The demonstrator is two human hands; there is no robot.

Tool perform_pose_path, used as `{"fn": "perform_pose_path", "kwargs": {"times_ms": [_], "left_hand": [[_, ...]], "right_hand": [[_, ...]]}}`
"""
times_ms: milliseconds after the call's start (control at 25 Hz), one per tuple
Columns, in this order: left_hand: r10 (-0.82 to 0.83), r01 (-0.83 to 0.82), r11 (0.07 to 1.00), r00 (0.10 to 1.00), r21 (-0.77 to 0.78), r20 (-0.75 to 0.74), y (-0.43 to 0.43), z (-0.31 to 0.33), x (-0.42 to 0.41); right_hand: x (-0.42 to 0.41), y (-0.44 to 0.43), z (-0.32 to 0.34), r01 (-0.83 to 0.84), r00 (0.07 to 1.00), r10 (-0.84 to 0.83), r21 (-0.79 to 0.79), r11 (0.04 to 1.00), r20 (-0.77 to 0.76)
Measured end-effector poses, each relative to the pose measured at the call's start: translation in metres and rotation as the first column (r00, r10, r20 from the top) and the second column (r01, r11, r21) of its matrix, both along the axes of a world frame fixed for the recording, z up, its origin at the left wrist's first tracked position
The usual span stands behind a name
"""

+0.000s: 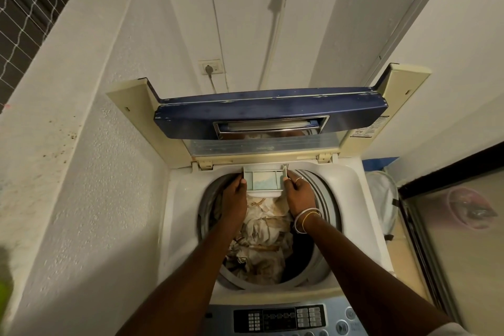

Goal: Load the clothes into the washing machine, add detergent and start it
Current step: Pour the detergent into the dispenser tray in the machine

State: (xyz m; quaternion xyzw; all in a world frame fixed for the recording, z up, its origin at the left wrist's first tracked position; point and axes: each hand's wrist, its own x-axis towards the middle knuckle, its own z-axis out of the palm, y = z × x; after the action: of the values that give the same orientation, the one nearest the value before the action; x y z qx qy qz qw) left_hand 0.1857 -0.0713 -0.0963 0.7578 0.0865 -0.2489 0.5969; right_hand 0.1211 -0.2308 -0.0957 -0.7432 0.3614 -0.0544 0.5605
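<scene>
**Both hands on the detergent drawer [266,181] at the back of the tub**

The pale grey-green plastic detergent drawer is a shallow rectangular tray split by thin partitions. A whitish and pale blue layer lies in its middle compartment, and its rounded white front lip hangs over the drum. We see it held between the two hands. The left hand [235,194] grips its left end, thumb laid along the rim and fingers curled underneath. The right hand [298,194] pinches its right end, thumb on the rim and fingers wrapped round the outside. A thin ring [299,179] sits on one right finger, and white and gold bangles [306,219] circle that wrist.

Directly under the hands, crumpled beige and cream clothes [261,229] fill the round, grey-rimmed drum. Around the hands spreads the smooth white top of the washing machine [351,199]. Just beyond the fingertips the lid [270,114] stands raised: a cream plastic frame, a scuffed dark blue band with a chrome handle recess, and a clear window. Behind the wrists, towards us, we see the light blue control panel [283,318] with its dark display and buttons. Off to the right hand's side, beside the machine, sits a white mesh laundry bag [381,199]. Above the lid, the rough white wall carries a wall socket [212,67] with a grey plug.
</scene>
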Motion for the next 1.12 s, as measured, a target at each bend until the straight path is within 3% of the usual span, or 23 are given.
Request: {"fn": "perform_pose_path", "kwargs": {"times_ms": [440, 800, 1120], "left_hand": [[0.05, -0.051, 0.998, 0.998, -0.023, -0.038, -0.004, -0.001, 0.004], [0.002, 0.0, 1.0, 0.995, 0.013, -0.098, 0.0, -0.005, 0.01], [-0.003, 0.006, 1.0, 0.997, 0.03, -0.073, -0.001, -0.006, 0.009]], "right_hand": [[0.004, 0.0, 0.007, 0.022, 0.999, -0.024, 0.071, 0.997, 0.033], [0.012, -0.001, 0.009, -0.004, 0.994, 0.001, -0.033, 0.999, -0.109], [0.01, 0.0, 0.009, -0.014, 0.995, 0.009, -0.059, 0.998, -0.1]]}}
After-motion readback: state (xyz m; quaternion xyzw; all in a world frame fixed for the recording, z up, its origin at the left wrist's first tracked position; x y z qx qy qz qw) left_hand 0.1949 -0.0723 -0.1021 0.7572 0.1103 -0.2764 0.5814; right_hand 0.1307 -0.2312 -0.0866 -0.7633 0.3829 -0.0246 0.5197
